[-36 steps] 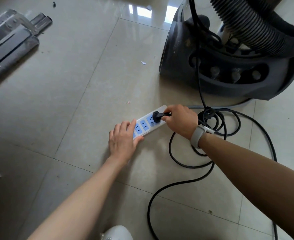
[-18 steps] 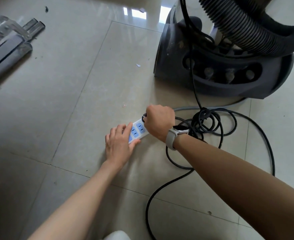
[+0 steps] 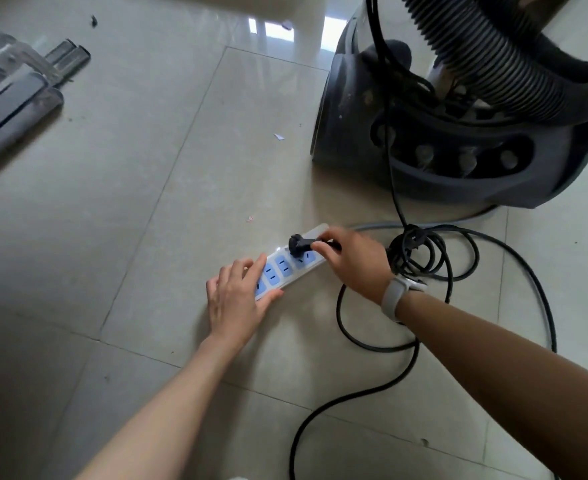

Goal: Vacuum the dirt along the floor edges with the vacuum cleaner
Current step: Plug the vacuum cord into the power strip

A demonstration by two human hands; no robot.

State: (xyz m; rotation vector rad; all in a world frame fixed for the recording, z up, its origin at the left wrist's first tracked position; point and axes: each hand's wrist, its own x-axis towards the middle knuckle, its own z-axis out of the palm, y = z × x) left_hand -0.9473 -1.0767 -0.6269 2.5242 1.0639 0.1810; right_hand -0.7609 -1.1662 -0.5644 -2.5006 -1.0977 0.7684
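Note:
A dark canister vacuum cleaner (image 3: 354,133) stands on the tiled floor at the upper right, its ribbed hose (image 3: 476,53) curling over the top. Its black cord (image 3: 382,348) loops across the floor. A white power strip (image 3: 290,268) with blue sockets lies in the middle. My left hand (image 3: 237,301) presses flat on the strip's near end. My right hand (image 3: 351,263) pinches the black plug (image 3: 297,244), which sits at a socket near the strip's far end.
Metal rails or profiles (image 3: 11,95) lie on the floor at the upper left. Small scraps of debris (image 3: 278,136) dot the tiles. The power strip's grey cable (image 3: 372,226) runs toward the vacuum base. A coiled bundle of cord (image 3: 420,254) lies right of my right hand.
My right hand, which covered the far end of the strip half a second ago, has drawn back to the right, so the plug shows again. My left hand stays on the strip.

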